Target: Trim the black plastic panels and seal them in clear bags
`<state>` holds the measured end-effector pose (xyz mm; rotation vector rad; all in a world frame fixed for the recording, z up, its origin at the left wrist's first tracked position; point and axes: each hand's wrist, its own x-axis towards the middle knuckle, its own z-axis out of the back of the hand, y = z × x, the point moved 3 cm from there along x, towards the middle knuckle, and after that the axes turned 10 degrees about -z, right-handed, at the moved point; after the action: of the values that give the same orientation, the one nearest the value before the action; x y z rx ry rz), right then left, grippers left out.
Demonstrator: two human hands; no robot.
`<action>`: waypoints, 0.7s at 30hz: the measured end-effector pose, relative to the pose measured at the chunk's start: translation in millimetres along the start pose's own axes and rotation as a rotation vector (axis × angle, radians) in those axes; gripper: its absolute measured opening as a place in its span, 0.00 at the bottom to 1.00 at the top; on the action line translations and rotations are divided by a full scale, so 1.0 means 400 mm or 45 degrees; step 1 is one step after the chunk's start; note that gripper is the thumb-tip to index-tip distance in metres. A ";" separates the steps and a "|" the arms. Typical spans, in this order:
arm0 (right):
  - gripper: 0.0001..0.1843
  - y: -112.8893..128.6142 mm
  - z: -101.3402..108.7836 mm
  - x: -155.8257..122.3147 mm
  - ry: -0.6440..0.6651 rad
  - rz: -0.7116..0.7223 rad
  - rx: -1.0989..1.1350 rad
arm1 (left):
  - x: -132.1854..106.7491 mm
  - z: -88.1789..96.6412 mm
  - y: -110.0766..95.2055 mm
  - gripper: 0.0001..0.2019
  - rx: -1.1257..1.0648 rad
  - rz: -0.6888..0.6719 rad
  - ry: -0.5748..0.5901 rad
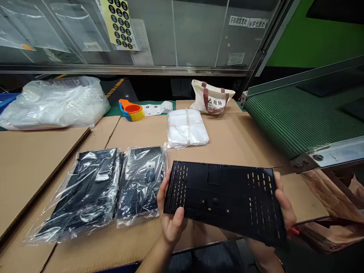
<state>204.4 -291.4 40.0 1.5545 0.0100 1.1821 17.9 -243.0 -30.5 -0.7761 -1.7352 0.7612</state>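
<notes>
A black plastic panel (224, 204) with rows of vent slots at both ends is held up above the front of the bench. My left hand (172, 218) grips its left end, thumb on the face and fingers behind. At the other end, my right hand (284, 204) has its fingers around the edge; its thumb is hidden. To the left lie black panels in clear plastic bags, one larger bagged panel (85, 189) and beside it another bagged panel (142, 182). A bundle of clear plastic bags (187, 128) rests flat behind the held panel.
Brown cardboard (136, 132) covers the bench. At the back are a large plastic sack (54, 102), an orange, blue and yellow tape dispenser (132, 110) and a cream tote bag (212, 99). A green conveyor belt (301, 113) rises at the right, with brown paper (335, 193) below.
</notes>
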 end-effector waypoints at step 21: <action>0.40 -0.140 -0.008 -0.018 0.481 -0.220 -0.213 | 0.014 -0.012 -0.030 0.36 0.125 -0.136 -0.054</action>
<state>229.6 -272.3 -6.7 1.1443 0.2822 1.2866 19.6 -244.8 -16.7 -0.5994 -1.7488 0.7887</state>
